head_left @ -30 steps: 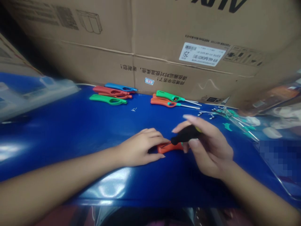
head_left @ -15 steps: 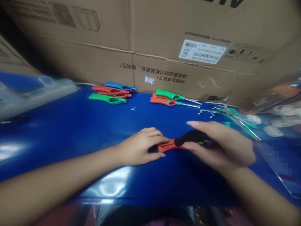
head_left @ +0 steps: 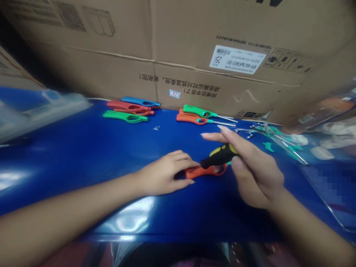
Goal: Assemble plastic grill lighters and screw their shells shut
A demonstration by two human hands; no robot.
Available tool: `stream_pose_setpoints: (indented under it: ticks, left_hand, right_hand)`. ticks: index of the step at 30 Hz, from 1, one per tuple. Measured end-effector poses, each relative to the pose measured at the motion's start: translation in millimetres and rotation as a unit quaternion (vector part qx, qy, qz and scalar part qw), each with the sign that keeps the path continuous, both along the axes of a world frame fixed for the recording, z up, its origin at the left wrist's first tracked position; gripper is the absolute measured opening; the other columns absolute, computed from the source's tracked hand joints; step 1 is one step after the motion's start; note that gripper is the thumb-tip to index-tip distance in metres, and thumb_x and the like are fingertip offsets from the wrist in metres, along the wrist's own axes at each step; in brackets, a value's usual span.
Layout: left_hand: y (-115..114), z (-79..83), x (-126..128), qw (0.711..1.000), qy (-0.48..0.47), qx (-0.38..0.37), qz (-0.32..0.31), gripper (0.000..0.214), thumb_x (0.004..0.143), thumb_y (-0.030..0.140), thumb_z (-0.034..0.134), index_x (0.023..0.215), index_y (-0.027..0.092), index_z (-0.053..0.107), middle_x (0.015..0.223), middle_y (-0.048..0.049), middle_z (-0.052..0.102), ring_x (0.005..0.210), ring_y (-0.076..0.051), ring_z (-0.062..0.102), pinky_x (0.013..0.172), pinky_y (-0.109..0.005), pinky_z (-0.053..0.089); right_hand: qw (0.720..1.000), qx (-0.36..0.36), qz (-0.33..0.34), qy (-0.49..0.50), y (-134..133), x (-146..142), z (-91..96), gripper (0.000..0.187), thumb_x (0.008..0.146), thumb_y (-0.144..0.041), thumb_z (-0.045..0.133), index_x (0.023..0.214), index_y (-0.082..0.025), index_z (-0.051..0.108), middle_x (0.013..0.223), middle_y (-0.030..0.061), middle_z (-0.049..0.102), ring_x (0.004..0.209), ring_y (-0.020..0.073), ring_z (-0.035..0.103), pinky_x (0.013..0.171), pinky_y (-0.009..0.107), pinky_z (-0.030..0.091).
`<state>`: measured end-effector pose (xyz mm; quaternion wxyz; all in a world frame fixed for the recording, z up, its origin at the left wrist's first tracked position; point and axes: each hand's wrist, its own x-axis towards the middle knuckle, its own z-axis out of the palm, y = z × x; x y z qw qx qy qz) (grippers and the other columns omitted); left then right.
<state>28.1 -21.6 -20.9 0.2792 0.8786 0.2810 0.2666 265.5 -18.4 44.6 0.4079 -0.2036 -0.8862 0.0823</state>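
Note:
An orange lighter body lies on the blue table in front of me. My left hand presses down on its left end, fingers curled over it. My right hand grips a screwdriver with a black and yellow handle, its tip pointing at the orange body near my left fingertips. The index and middle fingers of the right hand stick out above the handle.
Several coloured lighter bodies lie at the back: a red, blue and green group and a green and orange pair. Small metal and teal parts are scattered at right. A large cardboard box stands behind; clear plastic bags lie at left.
My right hand has rocked the screwdriver, first laying it flatter to the right, then tilting the handle back up. The left hand stayed in place on the orange body.

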Motion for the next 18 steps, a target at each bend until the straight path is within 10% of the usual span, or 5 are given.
stream_pose_setpoints:
  ticks: [5,12,18]
  left_hand:
    - [-0.6,-1.1,0.2,1.0,-0.009,0.007,-0.002,0.034,0.094,0.028,0.066,0.125,0.018,0.063,0.109,-0.0084,0.068,0.101,-0.022,0.059,0.094,-0.038,0.048]
    - [-1.0,-2.0,-0.3,1.0,-0.009,0.005,0.0,0.031,0.094,0.029,0.066,0.123,0.016,0.063,0.108,-0.0087,0.067,0.101,-0.022,0.058,0.093,-0.037,0.047]
    - [-0.8,-1.0,0.1,1.0,0.003,-0.002,0.001,0.033,0.093,0.026,0.068,0.125,0.017,0.063,0.11,-0.0078,0.067,0.101,-0.022,0.058,0.093,-0.037,0.046]
  right_hand:
    - [0.996,0.079,-0.041,0.014,4.8,2.6,-1.3,0.043,0.092,-0.027,0.069,0.135,-0.026,0.062,0.096,0.0051,0.076,0.08,0.0184,0.071,0.069,0.029,0.059]
    - [1.0,-0.009,-0.014,0.002,6.2,4.1,-0.4,0.048,0.1,-0.017,0.048,0.147,-0.028,0.05,0.124,0.0081,0.07,0.085,0.0181,0.071,0.069,0.032,0.061]
    - [0.994,0.091,-0.017,-0.054,6.8,5.8,0.6,0.049,0.1,-0.036,0.056,0.146,-0.023,0.05,0.114,0.0114,0.074,0.095,0.0234,0.072,0.074,0.033,0.06]
